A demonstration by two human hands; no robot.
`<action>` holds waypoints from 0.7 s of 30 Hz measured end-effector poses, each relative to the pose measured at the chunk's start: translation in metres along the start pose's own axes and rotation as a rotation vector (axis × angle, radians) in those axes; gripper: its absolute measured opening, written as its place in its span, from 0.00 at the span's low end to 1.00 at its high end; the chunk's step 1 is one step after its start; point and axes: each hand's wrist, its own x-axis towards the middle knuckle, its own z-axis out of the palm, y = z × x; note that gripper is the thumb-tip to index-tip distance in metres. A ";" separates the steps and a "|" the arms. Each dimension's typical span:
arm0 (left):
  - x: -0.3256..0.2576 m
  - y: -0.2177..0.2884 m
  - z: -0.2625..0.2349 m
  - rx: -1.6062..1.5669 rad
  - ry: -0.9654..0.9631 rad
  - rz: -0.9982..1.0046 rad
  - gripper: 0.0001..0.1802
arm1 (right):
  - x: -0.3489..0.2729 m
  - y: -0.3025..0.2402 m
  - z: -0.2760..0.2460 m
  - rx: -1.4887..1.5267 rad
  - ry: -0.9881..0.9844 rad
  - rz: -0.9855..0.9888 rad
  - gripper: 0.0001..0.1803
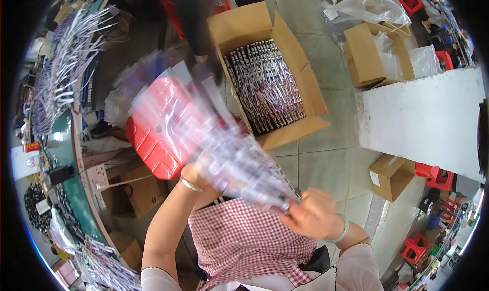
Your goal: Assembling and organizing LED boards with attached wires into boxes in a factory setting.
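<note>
A clear plastic bag [232, 156] of silvery and purple strips, smeared by motion, slants across the view in front of my body. My right hand [313, 214] is closed around its narrow lower end. Around its left side my left hand [199, 173] lies partly hidden, and its fingers are blurred. Beyond the bag stands an open cardboard box [309, 84] packed with rows of similar strips [265, 84]. The bag's far, loose end overlaps a red plastic stool [158, 135].
On the left runs a green-topped workbench [66, 153] with piles of strips [66, 67]. Under it sits a cardboard box [135, 191]. Another person's legs [191, 21] show at the top. To the right are a white surface [423, 120], cardboard boxes [374, 59], and several red stools [415, 246].
</note>
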 end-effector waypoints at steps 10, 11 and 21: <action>-0.173 0.012 0.070 -0.381 0.110 0.240 0.40 | -0.042 -0.009 0.021 0.037 -0.145 -0.377 0.13; -0.184 -0.001 0.069 -0.265 0.179 0.275 0.41 | -0.046 -0.003 0.025 -0.004 -0.162 -0.363 0.14; -0.218 -0.090 0.100 0.004 0.669 0.540 0.33 | -0.097 0.014 0.091 0.020 -0.177 -0.034 0.19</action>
